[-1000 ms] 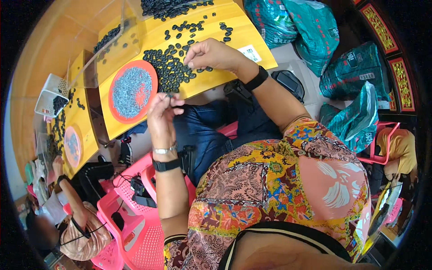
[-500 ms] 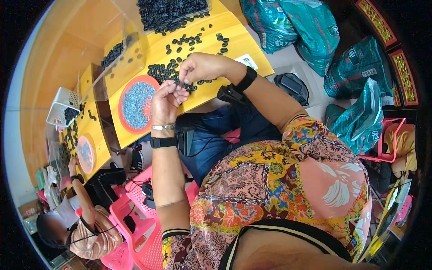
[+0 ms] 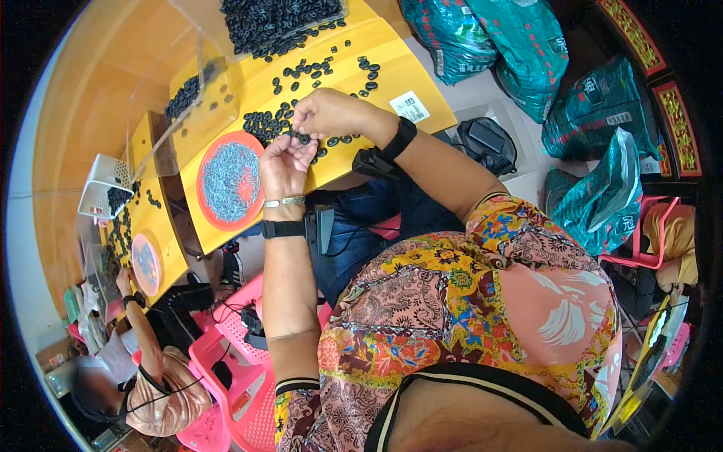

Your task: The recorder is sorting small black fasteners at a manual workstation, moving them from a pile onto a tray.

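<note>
A small black oval piece point(image 3: 303, 139) sits between my two hands above the near edge of the yellow table point(image 3: 407, 71). My left hand point(image 3: 283, 172) has its palm turned up and pinches the piece with thumb and fingers. From above, my right hand point(image 3: 331, 113) closes its fingertips on the same piece; anything smaller in them is too small to make out. Loose black pieces point(image 3: 263, 124) lie just beyond and beside my hands. Left of my left hand is a round red tray point(image 3: 201, 197) with a heap of thin silvery metal pins point(image 3: 226, 179).
A large heap of black pieces point(image 3: 279, 22) fills a clear bin at the far side. A white card point(image 3: 410, 106) lies at the table's right edge. Green sacks point(image 3: 527, 68) stand to the right. At left, a co-worker point(image 3: 162, 399) sits by a white basket point(image 3: 98, 192).
Both hands have shifted slightly, staying together. The black piece shows more plainly between the fingertips now. My left forearm has moved a little to the right.
</note>
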`<state>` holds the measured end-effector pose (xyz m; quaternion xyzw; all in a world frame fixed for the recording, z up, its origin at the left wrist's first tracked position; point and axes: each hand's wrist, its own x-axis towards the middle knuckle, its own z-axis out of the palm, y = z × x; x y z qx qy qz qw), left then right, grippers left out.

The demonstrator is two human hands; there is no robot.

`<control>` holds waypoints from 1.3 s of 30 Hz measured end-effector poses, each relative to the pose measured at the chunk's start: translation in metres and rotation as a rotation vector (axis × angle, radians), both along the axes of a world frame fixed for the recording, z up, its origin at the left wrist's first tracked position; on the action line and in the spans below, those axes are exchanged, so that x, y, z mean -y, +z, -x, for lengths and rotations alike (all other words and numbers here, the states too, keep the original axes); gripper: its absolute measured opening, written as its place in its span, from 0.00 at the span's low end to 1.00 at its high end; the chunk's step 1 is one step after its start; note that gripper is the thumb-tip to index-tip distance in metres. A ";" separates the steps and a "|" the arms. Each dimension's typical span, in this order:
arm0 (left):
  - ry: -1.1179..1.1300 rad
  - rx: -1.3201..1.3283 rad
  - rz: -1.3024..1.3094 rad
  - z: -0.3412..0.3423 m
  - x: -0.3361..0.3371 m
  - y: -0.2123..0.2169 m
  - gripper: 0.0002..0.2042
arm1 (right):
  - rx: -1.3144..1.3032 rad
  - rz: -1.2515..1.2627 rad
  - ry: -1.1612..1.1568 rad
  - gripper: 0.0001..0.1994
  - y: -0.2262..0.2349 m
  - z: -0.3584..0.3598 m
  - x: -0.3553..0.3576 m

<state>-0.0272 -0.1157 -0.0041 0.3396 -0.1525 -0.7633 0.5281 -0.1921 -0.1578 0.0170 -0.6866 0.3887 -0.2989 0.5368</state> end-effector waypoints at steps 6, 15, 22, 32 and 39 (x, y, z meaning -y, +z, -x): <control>0.074 -0.014 -0.016 0.001 0.004 0.002 0.05 | 0.023 0.018 -0.002 0.09 0.001 0.002 0.000; 0.083 -0.001 -0.044 -0.006 0.004 0.002 0.05 | 0.015 0.067 0.098 0.13 0.009 0.003 -0.007; 0.086 -0.069 -0.078 -0.009 0.003 -0.004 0.07 | 0.077 0.090 0.082 0.14 -0.002 0.001 -0.010; 0.071 -0.025 -0.034 -0.011 -0.003 -0.011 0.06 | -0.029 0.282 -0.042 0.07 -0.010 -0.009 -0.018; 0.073 0.002 -0.022 -0.016 -0.006 -0.008 0.06 | -0.104 0.331 0.005 0.11 -0.001 -0.008 -0.027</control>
